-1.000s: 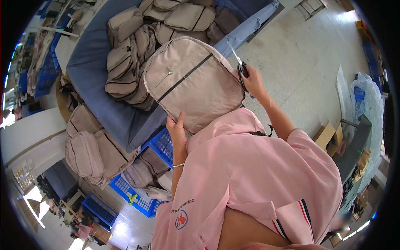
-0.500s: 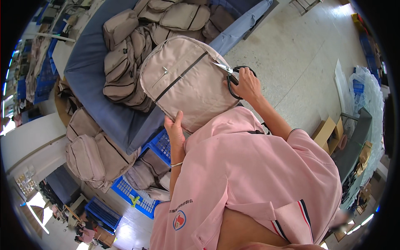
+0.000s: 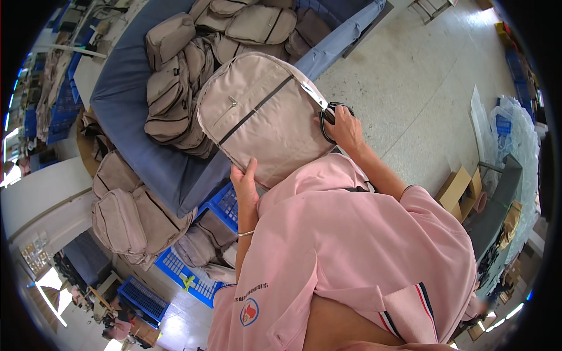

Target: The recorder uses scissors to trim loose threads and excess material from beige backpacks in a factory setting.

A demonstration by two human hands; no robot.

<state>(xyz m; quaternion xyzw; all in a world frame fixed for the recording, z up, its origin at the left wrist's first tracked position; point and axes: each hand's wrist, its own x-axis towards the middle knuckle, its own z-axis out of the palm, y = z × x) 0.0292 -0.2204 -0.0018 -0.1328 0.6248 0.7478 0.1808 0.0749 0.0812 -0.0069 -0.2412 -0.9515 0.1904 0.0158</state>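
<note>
A beige backpack [image 3: 266, 128] with a rounded top lies tilted across my front, a dark zipper strip running slantwise over it. My left hand [image 3: 244, 182] pinches its lower left edge, thumb on top and the other fingers hidden beneath. In my right hand [image 3: 346, 130] is a pair of black-handled scissors [image 3: 315, 95], gripped by the loops. Their silver blades lie nearly together at the backpack's right edge, near the end of the zipper strip. Whether thread or cloth sits between the blades is too small to tell.
Beyond the backpack, a large blue cloth-lined bin [image 3: 123, 99] holds several similar beige bags [image 3: 167, 93]. More bags [image 3: 140, 216] are piled at the left, beside a blue plastic crate [image 3: 205, 289]. An open cardboard box [image 3: 459, 190] and clear plastic wrap [image 3: 515, 134] stand at the right.
The scissor blades, spread apart before, have come closer together. My right hand has shifted slightly down and left, while the left hand keeps its hold on the backpack.
</note>
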